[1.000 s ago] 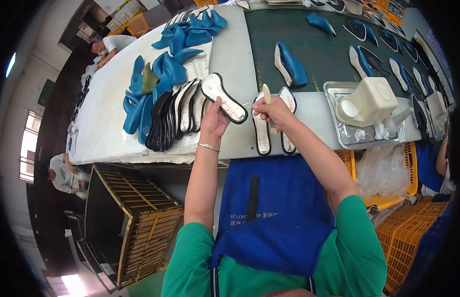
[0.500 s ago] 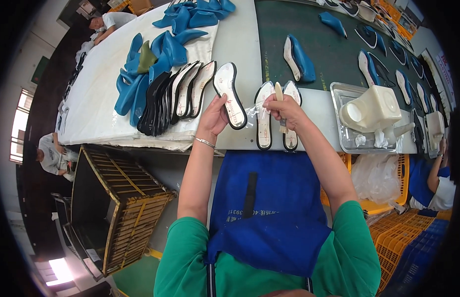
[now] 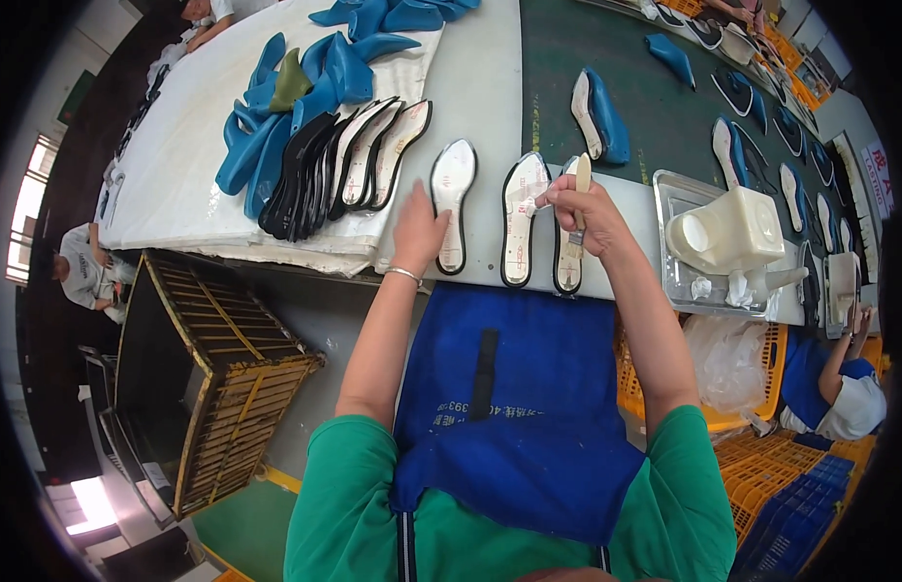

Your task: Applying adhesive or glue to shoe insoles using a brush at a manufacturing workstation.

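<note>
My left hand point(image 3: 419, 231), fingers apart and partly blurred, is beside a white insole point(image 3: 453, 189) with a black edge, which lies on the table. The thumb is at the insole's edge; whether it touches cannot be told. Between the fingers of my right hand point(image 3: 589, 210) is a flat brush point(image 3: 583, 173), its pale handle pointing up and its bristles down. A small clear piece of film point(image 3: 531, 201) shows at these fingertips, over another insole point(image 3: 518, 242). A third insole point(image 3: 568, 272) lies partly hidden under my right hand and the brush.
Left of my hands stand a row of black-edged insoles point(image 3: 359, 165) and a heap of blue shoe lasts point(image 3: 330, 82). At right a metal tray point(image 3: 669, 194) holds a whitish plastic container point(image 3: 732, 228). Lasts lie on the green belt point(image 3: 606, 44). A slatted crate point(image 3: 242, 388) stands below left.
My left hand has put its insole down on the table and loosened from it, shifting slightly left. My right hand has moved a little right with the brush.
</note>
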Tool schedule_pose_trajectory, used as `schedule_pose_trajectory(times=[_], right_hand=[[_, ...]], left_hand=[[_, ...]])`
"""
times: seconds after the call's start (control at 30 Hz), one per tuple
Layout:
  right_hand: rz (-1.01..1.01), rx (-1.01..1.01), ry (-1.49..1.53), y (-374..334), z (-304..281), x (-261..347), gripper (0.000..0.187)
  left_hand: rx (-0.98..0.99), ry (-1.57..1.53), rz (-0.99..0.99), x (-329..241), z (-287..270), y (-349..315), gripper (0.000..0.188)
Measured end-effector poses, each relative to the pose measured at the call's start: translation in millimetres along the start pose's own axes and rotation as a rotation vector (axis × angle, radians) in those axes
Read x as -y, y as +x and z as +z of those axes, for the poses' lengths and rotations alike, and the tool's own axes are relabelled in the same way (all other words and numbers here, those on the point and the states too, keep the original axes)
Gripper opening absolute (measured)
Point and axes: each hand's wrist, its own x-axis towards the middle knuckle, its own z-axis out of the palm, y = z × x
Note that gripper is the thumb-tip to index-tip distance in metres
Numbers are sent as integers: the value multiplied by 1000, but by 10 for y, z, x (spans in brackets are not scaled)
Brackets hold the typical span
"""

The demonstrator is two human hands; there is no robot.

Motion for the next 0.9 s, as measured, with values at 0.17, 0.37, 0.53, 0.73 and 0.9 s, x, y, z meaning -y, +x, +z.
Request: schedule_pose_trajectory(times=[0.17,0.37,0.53,0.73,0.9], right_hand=[[30,83,9,-130,120,-36,7],[40,77,-24,-158,240,-77,7],[66,-32,-146,-125,325,-264,9],[3,-19,-219,-77,340,-395,8],[-22,30,-295,-111,365,-368,15]], left_hand=[[-1,-222,584,-425,-204,-174,80],[79,-604,247,-657,-27,-345,36],[436,-1351,-244,-674,-43,-389,33],[559,-1604,-322,-554,-142,-419,32],[459,-1378,-358,-589,-100,-466,24]])
